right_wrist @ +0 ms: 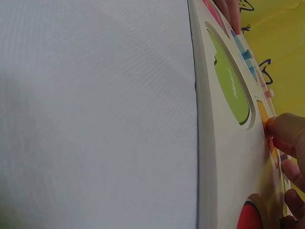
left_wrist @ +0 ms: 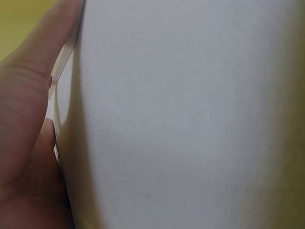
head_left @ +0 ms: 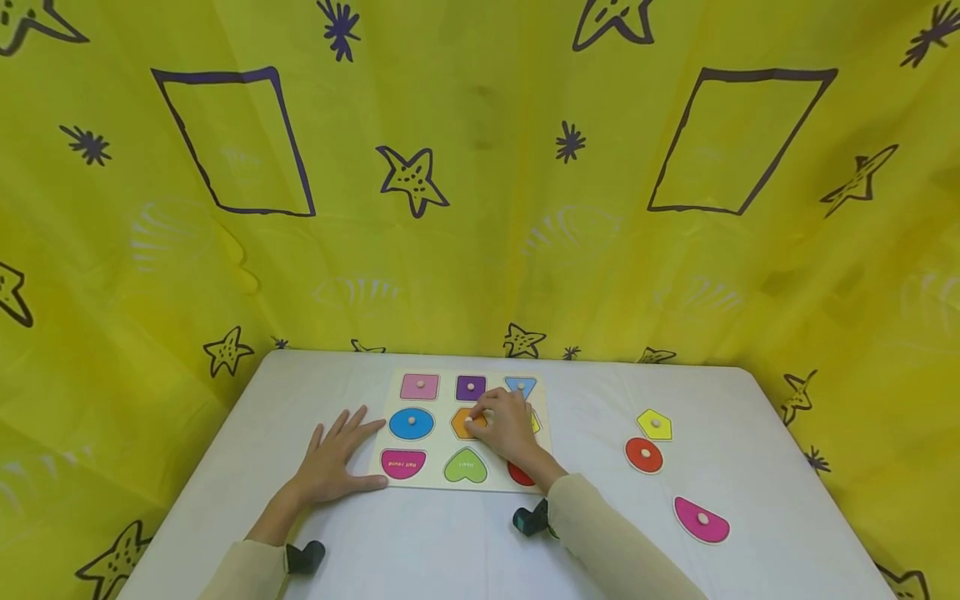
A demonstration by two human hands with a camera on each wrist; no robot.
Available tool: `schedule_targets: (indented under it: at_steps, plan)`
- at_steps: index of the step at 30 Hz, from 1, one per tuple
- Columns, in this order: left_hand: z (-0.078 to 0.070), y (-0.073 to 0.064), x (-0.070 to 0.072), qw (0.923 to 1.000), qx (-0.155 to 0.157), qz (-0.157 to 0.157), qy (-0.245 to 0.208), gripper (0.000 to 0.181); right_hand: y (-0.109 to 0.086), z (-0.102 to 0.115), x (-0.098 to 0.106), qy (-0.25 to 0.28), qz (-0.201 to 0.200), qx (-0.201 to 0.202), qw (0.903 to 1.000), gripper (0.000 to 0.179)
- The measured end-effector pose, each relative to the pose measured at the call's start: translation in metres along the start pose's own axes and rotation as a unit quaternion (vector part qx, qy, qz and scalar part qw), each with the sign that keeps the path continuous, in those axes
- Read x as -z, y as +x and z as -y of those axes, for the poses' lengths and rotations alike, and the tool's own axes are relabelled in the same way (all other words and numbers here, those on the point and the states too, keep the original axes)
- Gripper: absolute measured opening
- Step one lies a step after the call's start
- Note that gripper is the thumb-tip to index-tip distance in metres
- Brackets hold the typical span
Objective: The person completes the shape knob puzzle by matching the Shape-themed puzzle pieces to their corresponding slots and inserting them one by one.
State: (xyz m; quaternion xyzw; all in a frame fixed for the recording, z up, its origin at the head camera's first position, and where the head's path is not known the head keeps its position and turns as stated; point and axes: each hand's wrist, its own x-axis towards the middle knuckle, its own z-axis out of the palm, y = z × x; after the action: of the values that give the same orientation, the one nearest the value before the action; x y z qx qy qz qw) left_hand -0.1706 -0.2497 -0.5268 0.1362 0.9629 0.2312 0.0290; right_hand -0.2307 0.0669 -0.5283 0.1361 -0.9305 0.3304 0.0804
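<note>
A cream wooden shape puzzle board (head_left: 437,450) lies on the table. My right hand (head_left: 512,425) pinches the knob of the orange hexagon piece (head_left: 458,423), which sits at its slot in the board's middle. In the right wrist view, thumb and fingertip meet at this orange piece (right_wrist: 263,113). My left hand (head_left: 330,462) lies with fingers spread at the board's left edge, thumb and fingertips touching it. A pink rectangle (head_left: 412,387), purple square (head_left: 463,381), blue oval (head_left: 401,425) and light blue triangle (head_left: 513,383) sit in the board with their knobs up.
The half round slot (head_left: 403,464) and green heart slot (head_left: 465,467) show printed words and no knobs. Loose on the table at right lie a yellow pentagon (head_left: 660,432), a red circle (head_left: 637,461) and a magenta half round (head_left: 693,518). A yellow patterned curtain (head_left: 480,250) hangs behind.
</note>
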Motion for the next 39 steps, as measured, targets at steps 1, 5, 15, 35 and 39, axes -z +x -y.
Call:
schedule_targets:
  at_steps: [1, 5, 15, 35, 39]
  plan:
    - [0.000, 0.000, 0.000, 1.0000, 0.000, 0.000, 0.000, 0.096, 0.000, 0.000, 0.000, -0.001, 0.000, 0.001, 1.0000, 0.014]
    - [0.000, 0.000, -0.001, 1.0000, 0.000, 0.001, -0.001, 0.096, -0.001, 0.000, 0.001, 0.002, 0.004, 0.003, 1.0000, 0.014]
    - [0.000, -0.002, -0.001, 0.9999, -0.003, -0.005, -0.009, 0.095, 0.003, -0.009, 0.020, -0.005, 0.086, 0.058, 0.9946, 0.023]
    - [-0.002, -0.003, 0.003, 0.9999, -0.006, -0.005, -0.006, 0.095, -0.018, -0.052, 0.103, -0.044, 0.069, 0.079, 0.9935, 0.036]
    - [-0.003, -0.003, 0.003, 0.9999, -0.008, -0.006, -0.008, 0.094, -0.026, -0.069, 0.119, -0.054, 0.051, 0.083, 0.9937, 0.035]
